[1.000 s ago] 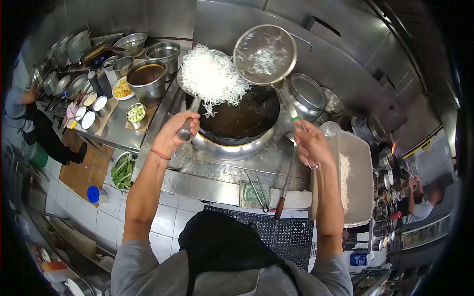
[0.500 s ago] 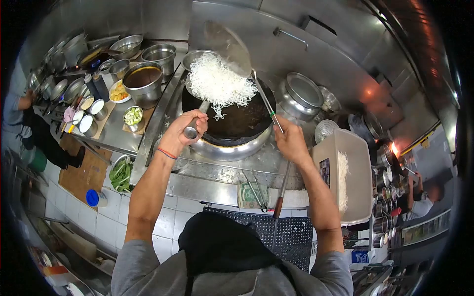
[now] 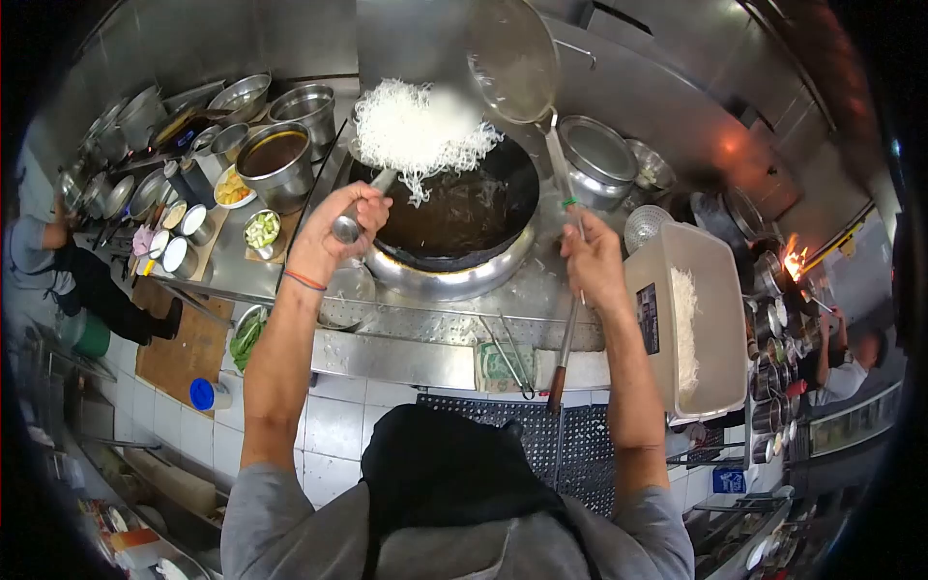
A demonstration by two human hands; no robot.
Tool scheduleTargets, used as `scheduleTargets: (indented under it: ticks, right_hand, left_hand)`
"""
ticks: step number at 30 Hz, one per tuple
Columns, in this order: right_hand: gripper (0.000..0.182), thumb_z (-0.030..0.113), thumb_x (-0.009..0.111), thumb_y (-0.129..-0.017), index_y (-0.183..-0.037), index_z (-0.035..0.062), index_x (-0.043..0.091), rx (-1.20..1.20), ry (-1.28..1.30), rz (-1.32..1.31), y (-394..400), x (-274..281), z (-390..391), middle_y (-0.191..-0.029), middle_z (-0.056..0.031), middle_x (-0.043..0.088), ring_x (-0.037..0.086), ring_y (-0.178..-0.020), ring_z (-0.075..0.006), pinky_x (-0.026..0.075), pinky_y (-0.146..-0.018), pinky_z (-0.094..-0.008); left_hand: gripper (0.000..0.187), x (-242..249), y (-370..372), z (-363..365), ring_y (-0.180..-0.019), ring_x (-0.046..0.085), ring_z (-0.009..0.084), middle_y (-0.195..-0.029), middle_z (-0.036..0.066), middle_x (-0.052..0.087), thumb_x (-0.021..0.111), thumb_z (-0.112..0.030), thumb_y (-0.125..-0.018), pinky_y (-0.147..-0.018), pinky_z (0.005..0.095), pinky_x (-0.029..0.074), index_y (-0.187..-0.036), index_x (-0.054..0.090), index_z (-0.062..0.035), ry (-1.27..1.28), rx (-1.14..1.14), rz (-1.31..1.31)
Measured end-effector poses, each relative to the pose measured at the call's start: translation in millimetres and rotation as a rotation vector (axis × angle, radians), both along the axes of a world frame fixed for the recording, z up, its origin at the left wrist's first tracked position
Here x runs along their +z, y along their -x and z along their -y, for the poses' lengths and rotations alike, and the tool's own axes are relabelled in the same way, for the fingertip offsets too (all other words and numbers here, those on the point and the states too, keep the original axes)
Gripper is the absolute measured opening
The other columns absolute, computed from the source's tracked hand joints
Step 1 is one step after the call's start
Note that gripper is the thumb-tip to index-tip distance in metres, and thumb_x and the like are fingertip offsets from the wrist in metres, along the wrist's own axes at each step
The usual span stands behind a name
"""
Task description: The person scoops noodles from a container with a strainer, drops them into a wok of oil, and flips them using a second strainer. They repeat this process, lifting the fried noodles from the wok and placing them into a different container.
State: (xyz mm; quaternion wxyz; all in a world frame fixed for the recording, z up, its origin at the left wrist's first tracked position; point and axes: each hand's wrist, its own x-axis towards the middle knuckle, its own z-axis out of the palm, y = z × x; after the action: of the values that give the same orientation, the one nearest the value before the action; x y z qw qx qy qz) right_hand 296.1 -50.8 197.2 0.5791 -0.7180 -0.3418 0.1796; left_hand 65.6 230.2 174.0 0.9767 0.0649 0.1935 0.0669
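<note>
My left hand (image 3: pixel 340 224) is closed round the thick metal handle of a scoop (image 3: pixel 385 181). White noodles (image 3: pixel 411 130) heap over the scoop's head and hide most of it; some strands hang down. Below them is a black wok (image 3: pixel 517 193) with dark liquid in it, seated on a round metal burner ring (image 3: pixel 454 280). My right hand (image 3: pixel 593 256) grips the long handle of a round mesh skimmer (image 3: pixel 512 63), whose head is raised beside the noodles, apart from them.
A plastic bin (image 3: pixel 720 319) with more noodles stands at right, near a lidded pot (image 3: pixel 597 159). At left are a pot of brown liquid (image 3: pixel 274 155) and several containers. Tongs (image 3: pixel 507 353) lie at the front edge. Two other people work at the far sides; a flame (image 3: pixel 795 259) burns at right.
The skimmer has swung up and right, away from the noodles. The scoop with the noodles has shifted up and left, uncovering more of the wok.
</note>
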Motion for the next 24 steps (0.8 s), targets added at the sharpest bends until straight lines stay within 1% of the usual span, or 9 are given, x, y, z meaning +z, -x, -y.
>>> scheduleTargets:
  ticks: [2,5,10,12,13,14,19,20,24]
  right_hand:
    - [0.033,0.009,0.047,-0.096,-0.128,0.0040,0.049,-0.036,-0.020,-0.051,-0.5,-6.0,0.0,-0.064,0.0008,0.048,0.037,-0.037,-0.0066,0.028,-0.030,-0.0250]
    - [0.036,0.008,0.045,-0.096,-0.132,0.0025,0.044,-0.091,-0.030,-0.111,-2.7,-16.8,-0.9,-0.066,-0.0024,0.049,0.040,-0.036,-0.0084,0.028,-0.029,-0.0258]
    - [0.040,0.008,0.043,-0.096,-0.135,-0.0018,0.038,-0.001,0.030,-0.217,-10.8,-61.8,6.7,-0.068,-0.0048,0.049,0.041,-0.034,-0.0101,0.028,-0.027,-0.0267]
    - [0.042,0.008,0.043,-0.095,-0.135,-0.0045,0.036,0.011,0.081,-0.248,-3.6,-71.5,6.3,-0.068,-0.0047,0.048,0.040,-0.035,-0.0096,0.030,-0.028,-0.0264]
    - [0.042,0.008,0.043,-0.095,-0.135,-0.0045,0.036,0.017,0.081,-0.267,-0.1,-75.4,4.6,-0.068,-0.0047,0.048,0.040,-0.035,-0.0096,0.030,-0.028,-0.0264]
    - [0.042,0.008,0.043,-0.095,-0.135,-0.0039,0.037,0.049,0.067,-0.307,2.8,-76.1,2.0,-0.068,-0.0045,0.048,0.039,-0.036,-0.0093,0.031,-0.028,-0.0263]
    - [0.040,0.008,0.046,-0.094,-0.132,-0.0023,0.041,0.185,0.024,-0.485,5.9,-82.1,-20.4,-0.069,-0.0039,0.049,0.038,-0.038,-0.0080,0.033,-0.029,-0.0266]
    - [0.030,0.007,0.046,-0.093,-0.122,-0.0005,0.047,0.172,-0.010,-0.519,8.5,-86.5,-29.0,-0.068,-0.0020,0.047,0.038,-0.037,-0.0072,0.032,-0.028,-0.0252]
    - [0.027,0.005,0.046,-0.091,-0.118,-0.0009,0.047,0.245,0.030,-0.490,11.1,-97.5,-72.0,-0.068,-0.0026,0.047,0.037,-0.038,-0.0081,0.032,-0.028,-0.0261]
  left_hand:
    - [0.029,12.8,3.8,-3.6,-0.049,0.050,0.0111,-0.066,0.004,0.046,0.051,-0.005,-0.086,-0.037,0.0209,0.045,-0.109,0.038,0.0075,-0.016,0.009,0.000]
    - [0.033,36.6,12.1,-2.8,-0.048,0.049,0.0112,-0.066,0.004,0.045,0.051,-0.006,-0.086,-0.038,0.0215,0.045,-0.112,0.035,0.0068,-0.046,0.033,0.007]
    - [0.035,57.7,39.9,15.6,-0.050,0.048,0.0114,-0.069,0.006,0.045,0.048,-0.007,-0.088,-0.036,0.0222,0.041,-0.117,0.036,0.0093,-0.058,0.081,0.038]
    - [0.030,60.9,57.2,26.1,-0.049,0.048,0.0106,-0.068,0.005,0.046,0.049,-0.006,-0.088,-0.036,0.0220,0.041,-0.111,0.039,0.0094,-0.054,0.099,0.047]
    - [0.025,62.9,66.1,34.7,-0.048,0.049,0.0097,-0.067,0.005,0.047,0.050,-0.005,-0.087,-0.035,0.0219,0.041,-0.106,0.042,0.0096,-0.047,0.097,0.061]
    - [0.027,65.0,75.8,43.0,-0.048,0.048,0.0097,-0.068,0.005,0.047,0.046,-0.008,-0.091,-0.035,0.0218,0.039,-0.110,0.044,0.0115,-0.020,0.092,0.071]
    - [0.036,55.7,121.5,85.0,-0.049,0.046,0.0106,-0.072,0.005,0.045,0.042,-0.010,-0.092,-0.034,0.0230,0.038,-0.121,0.041,0.0109,-0.030,0.192,0.028]
    - [0.039,51.2,131.1,94.2,-0.048,0.045,0.0108,-0.073,0.005,0.045,0.042,-0.010,-0.092,-0.033,0.0232,0.037,-0.125,0.039,0.0103,-0.053,0.247,0.016]
    - [0.043,27.7,168.0,129.3,-0.047,0.043,0.0108,-0.075,0.006,0.043,0.043,-0.008,-0.091,-0.032,0.0240,0.036,-0.130,0.038,0.0078,-0.072,0.297,-0.004]
